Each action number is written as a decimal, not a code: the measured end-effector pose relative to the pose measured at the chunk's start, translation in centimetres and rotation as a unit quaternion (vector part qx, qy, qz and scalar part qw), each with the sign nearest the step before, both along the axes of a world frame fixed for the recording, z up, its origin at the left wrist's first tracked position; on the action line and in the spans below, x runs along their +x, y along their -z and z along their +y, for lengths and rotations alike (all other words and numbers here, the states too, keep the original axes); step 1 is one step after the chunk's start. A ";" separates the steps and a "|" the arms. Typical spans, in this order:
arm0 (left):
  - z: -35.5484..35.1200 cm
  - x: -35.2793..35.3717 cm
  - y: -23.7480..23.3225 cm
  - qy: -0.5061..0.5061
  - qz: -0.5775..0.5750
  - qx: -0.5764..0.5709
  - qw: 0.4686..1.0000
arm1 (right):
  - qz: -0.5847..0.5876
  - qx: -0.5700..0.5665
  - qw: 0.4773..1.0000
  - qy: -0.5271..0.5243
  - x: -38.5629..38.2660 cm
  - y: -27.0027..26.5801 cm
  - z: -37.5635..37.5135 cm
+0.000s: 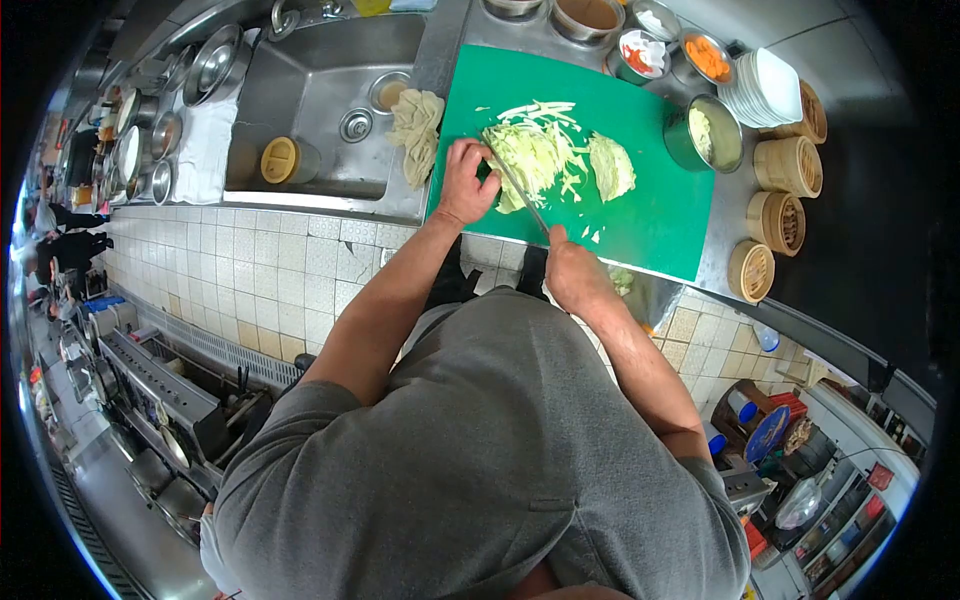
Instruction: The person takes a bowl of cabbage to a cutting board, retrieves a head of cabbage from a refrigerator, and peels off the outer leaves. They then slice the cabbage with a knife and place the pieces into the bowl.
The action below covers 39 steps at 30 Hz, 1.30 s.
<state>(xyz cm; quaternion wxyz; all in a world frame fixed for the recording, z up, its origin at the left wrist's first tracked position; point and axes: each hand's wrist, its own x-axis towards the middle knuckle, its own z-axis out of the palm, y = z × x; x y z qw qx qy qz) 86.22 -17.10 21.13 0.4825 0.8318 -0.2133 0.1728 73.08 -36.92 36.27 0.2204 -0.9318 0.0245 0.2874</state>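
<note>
My right hand (580, 272) grips the handle of a knife (517, 187), whose blade slants up and left across the cabbage. Curled at the left edge of the pile, my left hand (468, 186) holds the cabbage (530, 158) beside the blade. Pale cut strips lie around and above it. A separate cabbage piece (611, 167) rests to the right. All of this lies on a green cutting board (655, 215). What sits under my left fingers is partly hidden.
A metal pot (680, 140) with pale pieces stands on the board's right side. Behind it are bowls with carrot (707, 58), stacked white plates (757, 88) and bamboo steamers (788, 167). Left are a crumpled cloth (414, 130) and a sink (320, 90) holding a lidded container (283, 160).
</note>
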 end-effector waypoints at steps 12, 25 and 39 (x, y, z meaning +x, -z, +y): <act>-0.1 -0.1 -0.5 0.003 -0.002 0.012 1.000 | 0.016 0.010 1.000 0.005 0.6 2.0 0.0; -0.1 0.0 -0.4 0.001 -0.004 0.039 0.999 | -0.008 0.015 1.000 -0.019 2.5 2.1 0.5; 0.2 -0.6 -0.3 -0.018 0.023 -0.005 1.000 | 0.003 -0.011 0.999 -0.030 2.7 1.4 1.3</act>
